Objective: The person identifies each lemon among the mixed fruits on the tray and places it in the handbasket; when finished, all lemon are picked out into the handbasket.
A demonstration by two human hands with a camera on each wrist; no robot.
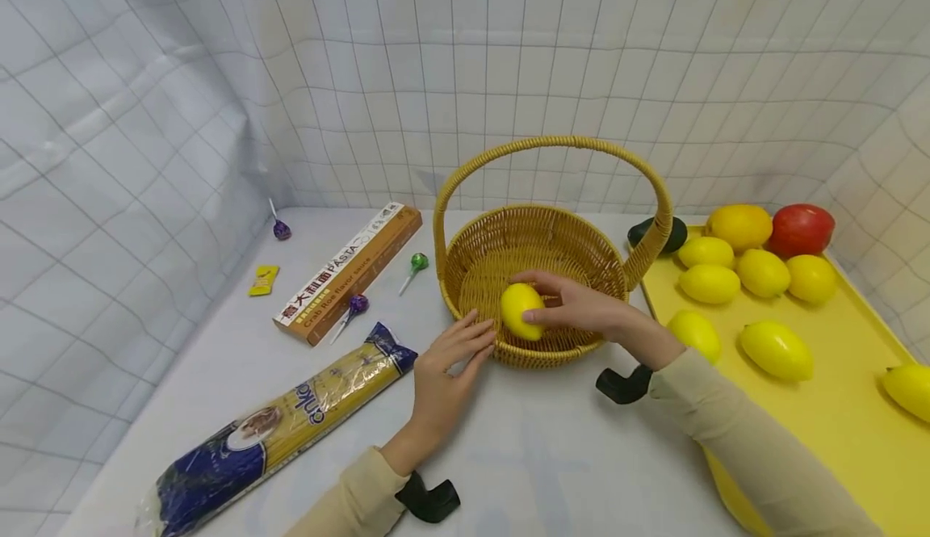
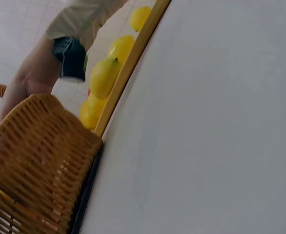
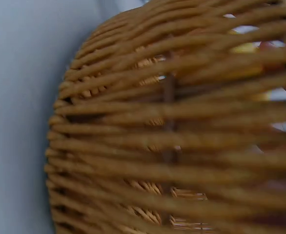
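A yellow lemon (image 1: pixel 521 311) is held in my right hand (image 1: pixel 574 307), thumb on its near side and fingers over its far side, above the front part of the wicker basket (image 1: pixel 538 355). At the basket's front left rim, my left hand (image 1: pixel 446 375) lies with its fingers extended, the tips touching or close to the rim. In the left wrist view the basket's woven side (image 2: pixel 40 161) partly hides the right hand (image 2: pixel 35 80). Basket weave (image 3: pixel 167 131) fills most of the right wrist view, which shows neither hand clearly.
The basket's tall handle (image 1: pixel 559 141) arches overhead. On the right, a yellow tray (image 1: pixel 821 456) bears several lemons (image 1: pixel 776 350) and a red fruit (image 1: pixel 802 230); an avocado (image 1: pixel 657 234) lies beside it. To the left are a pasta box (image 1: pixel 352 274), bagged spaghetti (image 1: pixel 291 424), lollipops (image 1: pixel 419 262) and a yellow packet (image 1: pixel 264 280).
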